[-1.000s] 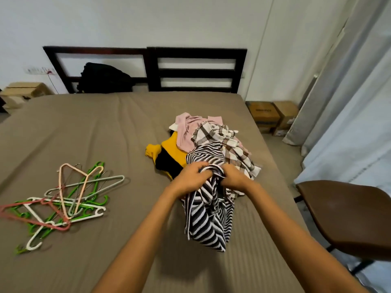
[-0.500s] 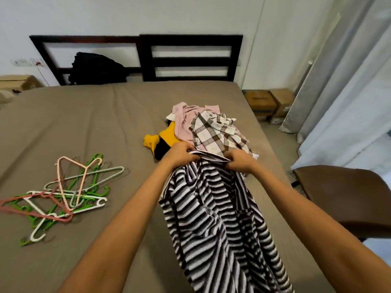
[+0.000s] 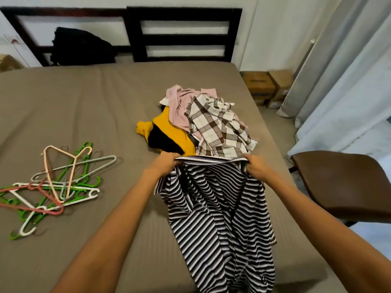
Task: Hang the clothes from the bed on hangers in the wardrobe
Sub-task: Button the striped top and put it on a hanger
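Looking down along a bed in a taupe sheet, from its near edge. Held up over the near right part of the bed, a black-and-white striped top, stretched by its upper edge between two bare hands and hanging in folds toward the near side. Left hand closed on the left end of that edge, fingers curled over the cloth; right hand closed on the right end, likewise clutching the fabric. Just beyond the hands, on the sheet right of centre, a pile of clothes: a brown-and-white plaid shirt on top at the right, a pink garment at the far side, a yellow garment with a black patch at the left. Well apart to the left, near the bed's left edge, a tangle of hangers in green, white, pink and peach, lying flat. At the far end, a dark headboard with a black bag against its left half. Right of the bed, a brown chair near, cardboard boxes on the floor farther off, and pale curtains along the right side
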